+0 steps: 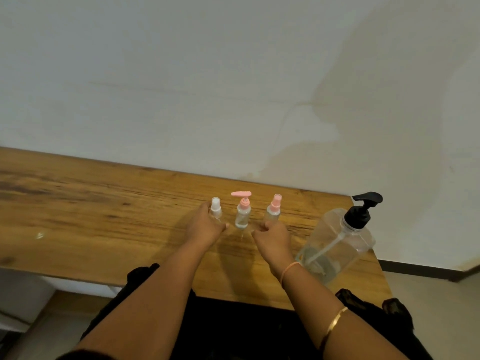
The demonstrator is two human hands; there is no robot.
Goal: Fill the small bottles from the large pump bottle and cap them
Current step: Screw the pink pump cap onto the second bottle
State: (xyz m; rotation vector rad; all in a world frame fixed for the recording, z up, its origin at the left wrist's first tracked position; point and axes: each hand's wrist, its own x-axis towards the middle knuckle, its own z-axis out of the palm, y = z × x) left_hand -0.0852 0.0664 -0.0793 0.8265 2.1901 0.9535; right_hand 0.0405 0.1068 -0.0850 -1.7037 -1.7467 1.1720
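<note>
White-capped bottle (215,207), lower body behind left hand (206,226)

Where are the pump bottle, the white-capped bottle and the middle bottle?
Pump bottle (337,237): head view, clear body.
White-capped bottle (215,203): head view, white cap.
Middle bottle (242,217): head view, clear body.

Three small bottles (243,216) stand in a row on the table (104,203), pump bottle (337,242) at right.
</note>
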